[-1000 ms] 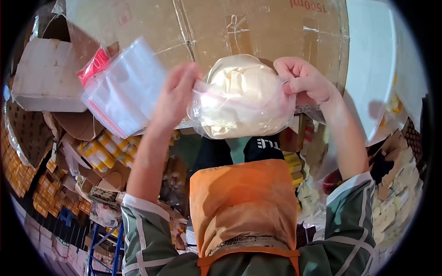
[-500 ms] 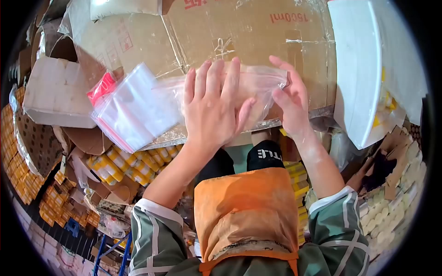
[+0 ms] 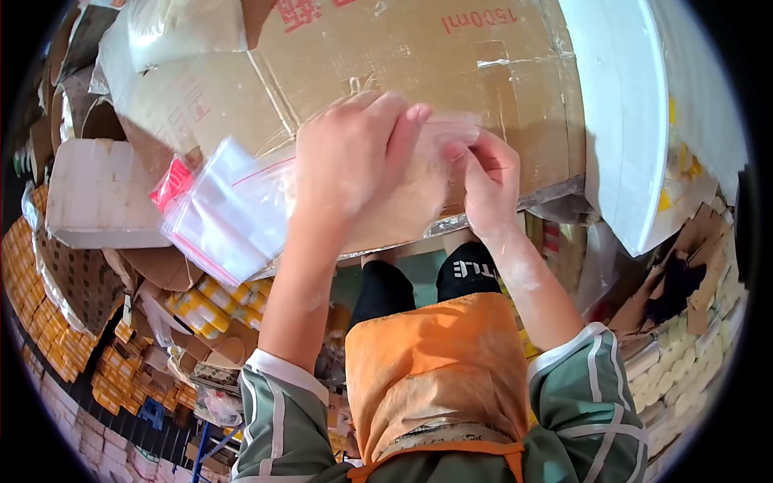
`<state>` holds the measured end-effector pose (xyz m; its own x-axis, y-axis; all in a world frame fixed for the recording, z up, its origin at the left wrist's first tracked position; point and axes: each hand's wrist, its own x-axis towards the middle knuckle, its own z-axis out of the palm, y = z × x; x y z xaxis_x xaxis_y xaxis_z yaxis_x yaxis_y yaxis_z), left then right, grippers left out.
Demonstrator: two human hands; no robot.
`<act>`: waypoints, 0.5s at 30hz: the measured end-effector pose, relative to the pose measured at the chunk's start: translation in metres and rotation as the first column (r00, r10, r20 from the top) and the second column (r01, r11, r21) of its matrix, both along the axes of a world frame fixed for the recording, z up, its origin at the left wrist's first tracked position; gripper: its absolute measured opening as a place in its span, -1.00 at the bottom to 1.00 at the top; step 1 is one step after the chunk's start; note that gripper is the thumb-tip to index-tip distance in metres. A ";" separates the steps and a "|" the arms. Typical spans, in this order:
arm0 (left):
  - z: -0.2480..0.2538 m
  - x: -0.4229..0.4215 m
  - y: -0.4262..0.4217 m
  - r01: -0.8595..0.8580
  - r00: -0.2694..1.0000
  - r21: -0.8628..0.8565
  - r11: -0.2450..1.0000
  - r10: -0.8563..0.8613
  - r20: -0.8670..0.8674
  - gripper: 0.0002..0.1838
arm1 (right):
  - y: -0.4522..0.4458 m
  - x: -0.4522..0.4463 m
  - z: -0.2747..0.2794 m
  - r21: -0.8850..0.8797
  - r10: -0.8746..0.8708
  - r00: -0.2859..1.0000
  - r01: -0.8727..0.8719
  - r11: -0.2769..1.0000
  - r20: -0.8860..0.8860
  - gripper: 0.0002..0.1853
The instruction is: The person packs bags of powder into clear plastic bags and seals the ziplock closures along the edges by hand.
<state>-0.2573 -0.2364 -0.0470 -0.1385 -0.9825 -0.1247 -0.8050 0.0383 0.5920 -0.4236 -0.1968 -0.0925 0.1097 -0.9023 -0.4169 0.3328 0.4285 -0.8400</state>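
Observation:
A clear zip-lock bag (image 3: 425, 187) is stretched between my hands over the cardboard. My right hand (image 3: 489, 183) pinches its right end near the pink-edged zip strip, thumb against the fingers. Across the bag's middle lies my left hand (image 3: 348, 157), knuckles up, slightly blurred; its fingers are curled onto the plastic, their tips mostly hidden, and the thumb points up to the right. To the left, a stack of flat clear zip-lock bags (image 3: 229, 213) with red strips rests by the cardboard's edge, beside a red packet (image 3: 171, 183).
Flattened cardboard (image 3: 403, 56) covers the work surface. A filled plastic bag (image 3: 187, 32) sits at its far left. A white foam box (image 3: 101, 193) stands left, a large white foam panel (image 3: 620, 121) right. Yellow packages (image 3: 213, 302) lie below the front edge.
My left hand has gone from flat with fingers stretched out to curled on the bag, shifting slightly left. My right fingers have closed on the bag's end. The view has shifted slightly.

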 end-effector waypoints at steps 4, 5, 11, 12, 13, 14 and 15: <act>-0.003 0.004 0.003 0.075 0.947 -0.066 0.995 -0.091 -0.307 -0.79 | -0.008 -0.023 0.005 -0.068 0.067 0.996 -0.071 0.995 -0.055 -0.90; -0.004 0.003 0.004 0.084 0.946 -0.089 0.992 -0.108 -0.306 -0.78 | -0.012 -0.023 0.012 -0.091 0.057 0.994 -0.066 0.994 -0.096 -0.92; -0.002 0.004 0.006 0.050 0.875 -0.038 0.998 -0.062 -0.480 -0.82 | -0.029 -0.026 0.028 -0.129 0.118 0.983 -0.136 0.982 -0.140 -0.89; -0.002 0.005 0.006 0.050 0.874 -0.038 0.998 -0.062 -0.482 -0.82 | -0.031 -0.026 0.030 -0.140 0.113 0.987 -0.128 0.982 -0.112 -0.89; 0.000 0.006 0.006 0.058 0.866 -0.031 0.998 -0.066 -0.495 -0.82 | -0.035 -0.027 0.032 -0.140 0.113 0.987 -0.129 0.982 -0.114 -0.89; 0.001 0.008 0.007 0.066 0.858 -0.024 0.998 -0.069 -0.509 -0.82 | -0.039 -0.030 0.034 -0.101 0.211 0.969 -0.225 0.969 -0.130 -0.90; 0.001 0.010 0.007 0.065 0.857 -0.023 0.998 -0.067 -0.511 -0.82 | -0.043 -0.032 0.035 -0.058 0.308 0.941 -0.318 0.946 -0.142 -0.91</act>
